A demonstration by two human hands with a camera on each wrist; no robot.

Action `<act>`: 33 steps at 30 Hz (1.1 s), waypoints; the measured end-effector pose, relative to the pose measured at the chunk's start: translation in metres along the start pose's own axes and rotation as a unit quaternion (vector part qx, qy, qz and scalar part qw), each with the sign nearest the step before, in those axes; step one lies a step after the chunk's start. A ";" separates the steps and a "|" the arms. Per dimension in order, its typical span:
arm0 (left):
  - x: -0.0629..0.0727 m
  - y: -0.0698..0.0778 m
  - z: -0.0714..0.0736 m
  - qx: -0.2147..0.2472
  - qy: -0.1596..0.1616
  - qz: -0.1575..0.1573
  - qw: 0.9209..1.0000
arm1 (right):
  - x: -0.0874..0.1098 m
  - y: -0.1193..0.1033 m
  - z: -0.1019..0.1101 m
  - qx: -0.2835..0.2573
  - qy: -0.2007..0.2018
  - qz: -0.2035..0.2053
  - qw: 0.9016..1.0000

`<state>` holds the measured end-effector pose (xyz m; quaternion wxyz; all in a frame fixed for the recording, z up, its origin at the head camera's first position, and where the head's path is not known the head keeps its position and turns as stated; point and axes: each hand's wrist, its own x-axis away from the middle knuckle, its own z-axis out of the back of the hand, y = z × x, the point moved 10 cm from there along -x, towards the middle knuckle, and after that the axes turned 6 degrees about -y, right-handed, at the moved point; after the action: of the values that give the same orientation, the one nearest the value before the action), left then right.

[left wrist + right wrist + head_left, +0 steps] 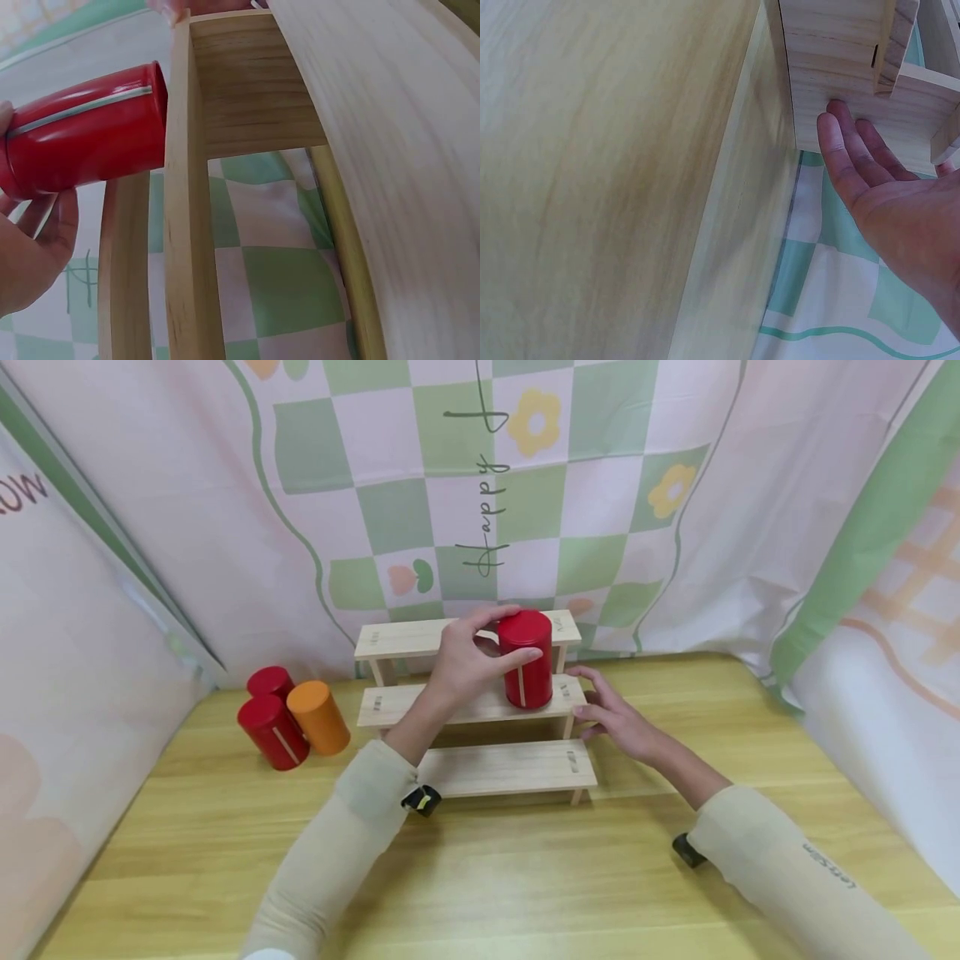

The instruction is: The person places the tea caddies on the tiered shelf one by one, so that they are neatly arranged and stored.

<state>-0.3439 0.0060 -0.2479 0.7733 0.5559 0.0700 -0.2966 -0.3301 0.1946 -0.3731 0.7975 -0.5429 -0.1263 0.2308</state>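
A person's left hand (465, 658) pinches a red can (536, 680) between thumb and fingers, holding it upright at the right end of a three-step wooden stand (495, 770); the can's base is at the middle shelf (408, 699), though whether its full weight rests there cannot be told. At four o'clock from the can, the right hand (618, 720), its fingers loosely spread and slightly bent, is at that shelf's right end; how firmly it touches the wood cannot be told. Pale sleeves (358, 835) cover both forearms, with a small black device (423, 800) at the left wrist and another (687, 852) at the right. At nine o'clock from the stand, three more cans stand close together on the wood-grain table (525, 877): an orange can (321, 720), a second red can (272, 737) at its eight o'clock and a third red can (270, 680) at its ten o'clock. At twelve o'clock, behind the stand, hangs a green-and-white checked cloth (607, 502) with yellow flowers.
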 end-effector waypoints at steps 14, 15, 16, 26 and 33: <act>0.000 -0.006 -0.007 0.001 -0.013 0.009 1.000 | 0.000 0.002 0.000 0.000 0.001 0.000 1.000; -0.001 -0.006 -0.007 -0.001 -0.014 0.010 1.000 | 0.000 0.002 0.000 0.001 0.002 0.000 1.000; -0.001 -0.006 -0.008 -0.003 -0.016 0.010 1.000 | -0.001 0.002 0.000 0.001 0.002 0.001 1.000; -0.004 -0.009 -0.013 0.005 -0.023 0.016 1.000 | 0.000 0.001 0.000 0.000 0.002 0.000 1.000; -0.004 -0.009 -0.016 0.005 -0.023 0.015 1.000 | 0.000 0.001 0.000 -0.002 0.001 0.001 1.000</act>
<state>-0.3481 0.0196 -0.2595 0.7764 0.5534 0.0426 -0.2985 -0.3305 0.1951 -0.3743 0.7960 -0.5452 -0.1253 0.2310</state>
